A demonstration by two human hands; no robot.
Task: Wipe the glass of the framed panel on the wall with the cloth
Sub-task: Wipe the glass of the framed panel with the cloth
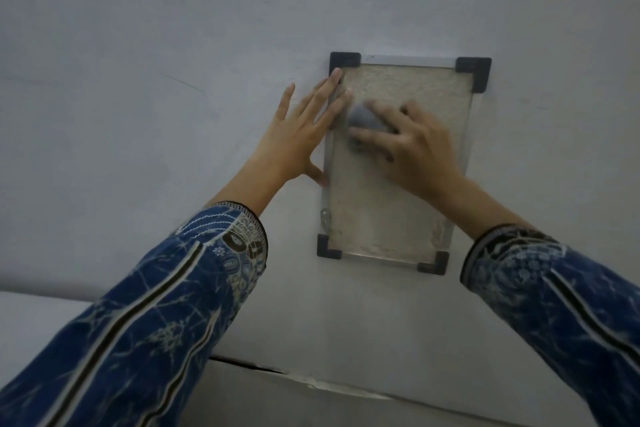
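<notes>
- Framed panel (398, 163): mounted flat on the pale wall (173, 45), upright and slightly skewed in the wide-angle view; four dark corner caps (344, 62) join thin light rails; the glass (381, 215) covers a mottled beige sheet.
- Left hand (298, 135): fingers spread wide and flat, holding nothing; fingertips lie on the panel's left rail and upper left corner, thumb against the rail lower down; judged to be steadying the frame.
- Right hand (412, 142): pressed on the upper part of the glass, fingers splayed over a small grey cloth (367, 118) bunched beneath them; the hand is blurred, so the exact grip cannot be told.
- Handling, as a judgement: the cloth is soft, light and compliant, best pinned under flat fingers rather than pinched; the glass is stiff, smooth and fragile, so pressure should be moderate and even; the panel looks light and may shift on its mount, hence bracing at the rail.
- Containers: none visible; a small clear fitting (325, 217) sits on the lower left rail, its nature unclear.
</notes>
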